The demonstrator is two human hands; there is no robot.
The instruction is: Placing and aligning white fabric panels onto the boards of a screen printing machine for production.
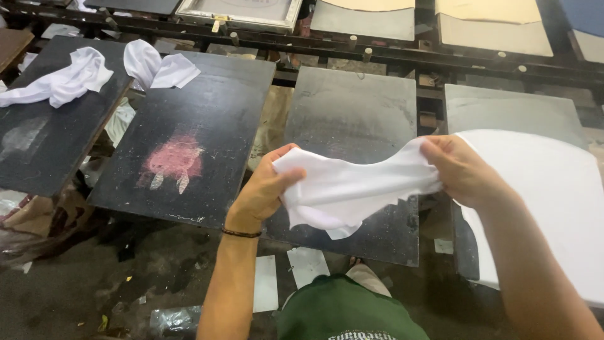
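Above dark platen (352, 119), white cloth (352, 186) stretched, hands (267, 189) apart

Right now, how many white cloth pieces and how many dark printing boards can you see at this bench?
White cloth pieces: 4, namely the held cloth, the spread cloth and two loose cloths
Dark boards: 4
Total: 8
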